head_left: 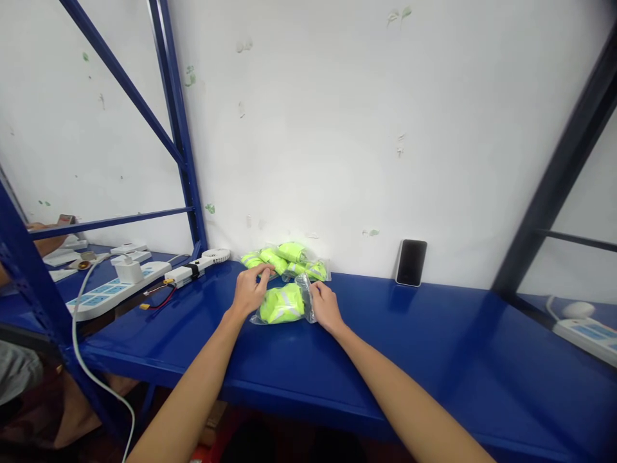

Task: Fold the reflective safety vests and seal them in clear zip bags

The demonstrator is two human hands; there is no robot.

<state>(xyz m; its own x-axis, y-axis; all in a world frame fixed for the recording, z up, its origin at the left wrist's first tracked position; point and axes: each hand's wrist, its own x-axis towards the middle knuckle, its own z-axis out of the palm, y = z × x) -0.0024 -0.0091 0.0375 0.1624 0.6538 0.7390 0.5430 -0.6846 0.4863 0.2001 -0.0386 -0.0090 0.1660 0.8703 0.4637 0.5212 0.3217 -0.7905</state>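
A clear plastic bag with a folded neon-yellow item (282,305) and pale stripes lies on the blue table (385,334). My right hand (326,307) pinches the bag's loose clear end on its right side. My left hand (251,289) is at the bag's upper left, its fingers bent and drawn together; what they hold, if anything, is too small to tell. Just behind, against the wall, sits a pile of similar bagged neon-yellow items (289,260).
A phone (411,262) leans on the wall. To the left are a small fan (216,255), a white device with wires (186,273) and a power strip (118,289) beside blue rack posts (180,128). Another person's arm (45,244) shows at far left.
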